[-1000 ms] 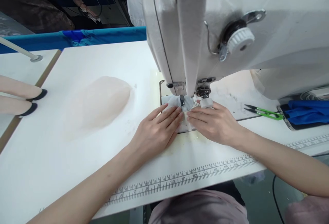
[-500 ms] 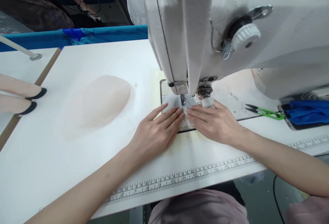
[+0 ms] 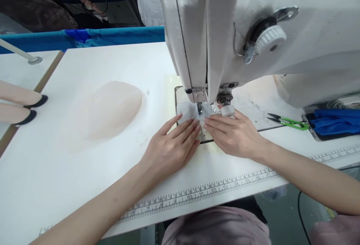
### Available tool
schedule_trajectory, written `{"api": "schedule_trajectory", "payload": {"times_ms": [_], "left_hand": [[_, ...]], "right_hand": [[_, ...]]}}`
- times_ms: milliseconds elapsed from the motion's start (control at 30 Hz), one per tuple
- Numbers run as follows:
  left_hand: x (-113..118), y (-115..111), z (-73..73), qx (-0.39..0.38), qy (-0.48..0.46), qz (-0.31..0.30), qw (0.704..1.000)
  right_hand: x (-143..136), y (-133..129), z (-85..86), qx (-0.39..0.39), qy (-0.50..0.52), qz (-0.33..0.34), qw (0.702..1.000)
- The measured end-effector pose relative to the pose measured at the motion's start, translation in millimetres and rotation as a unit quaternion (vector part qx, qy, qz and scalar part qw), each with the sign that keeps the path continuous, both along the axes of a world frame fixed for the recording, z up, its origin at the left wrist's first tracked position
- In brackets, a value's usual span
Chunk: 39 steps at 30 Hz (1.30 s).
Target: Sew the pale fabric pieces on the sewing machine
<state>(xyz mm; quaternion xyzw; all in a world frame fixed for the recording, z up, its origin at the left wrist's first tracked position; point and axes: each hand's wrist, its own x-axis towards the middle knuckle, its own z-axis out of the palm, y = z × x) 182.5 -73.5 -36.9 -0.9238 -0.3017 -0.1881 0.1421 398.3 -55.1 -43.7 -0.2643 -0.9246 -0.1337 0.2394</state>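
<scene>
Facing the sewing machine, we rest our 2 hands flat on either side of the needle foot. Our left hand lies palm down, its index finger set a little away from the others; the fingertips point at the foot. Our right hand mirrors it from the other side, fingers straight and close together. Neither hand is clamped on anything; the 2 sets of fingertips are near each other, with a narrow gap between.

A thin pale piece appears to lie at the foot, beside our left fingertips; its outline is too faint to trace. We judge that flat fingers on 2 sides serve to hold such light material level and leave the needle line visible.

To our left, a sheer cloth lies spread on the white table, well apart from the needle, probably for easy reach. To our right, green snips lie near a blue cloth, presumably handy for thread. A printed ruler runs along the near edge, likely for measuring.
</scene>
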Motion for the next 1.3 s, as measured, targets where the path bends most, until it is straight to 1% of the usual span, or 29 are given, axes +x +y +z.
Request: {"api": "schedule_trajectory", "payload": {"times_ms": [200, 400, 567, 800, 933, 1033, 1167, 1233, 1300], "left_hand": [[-1, 9, -2.8, -0.029, -0.008, 0.017, 0.999], [-2, 7, -4.3, -0.019, 0.001, 0.028, 0.999], [-1, 11, -5.8, -0.018, -0.012, 0.03, 0.999], [0, 20, -8.8, -0.025, -0.034, 0.042, 0.998], [0, 25, -9.1, -0.047, -0.037, 0.055, 0.997], [-1, 25, -8.8, -0.057, -0.036, 0.06, 0.996], [-1, 24, -9.2, -0.052, -0.031, 0.063, 0.996], [-1, 25, -8.9, -0.049, -0.033, 0.073, 0.996], [-1, 24, -7.5, -0.049, -0.032, 0.095, 0.994]], "right_hand": [[-2, 6, -4.4, 0.012, -0.003, -0.032, 0.999], [-3, 8, -3.6, 0.034, -0.024, -0.054, 0.998], [-4, 11, -3.9, 0.047, -0.038, -0.071, 0.996], [-2, 13, -2.1, 0.041, -0.05, -0.081, 0.995], [0, 14, -2.0, 0.032, -0.044, -0.084, 0.995], [3, 15, -1.7, 0.033, -0.035, -0.081, 0.996], [8, 17, 1.8, 0.029, -0.028, -0.1, 0.994], [9, 18, 4.3, 0.014, -0.017, -0.108, 0.994], [10, 18, 6.3, -0.013, 0.005, -0.112, 0.994]]}}
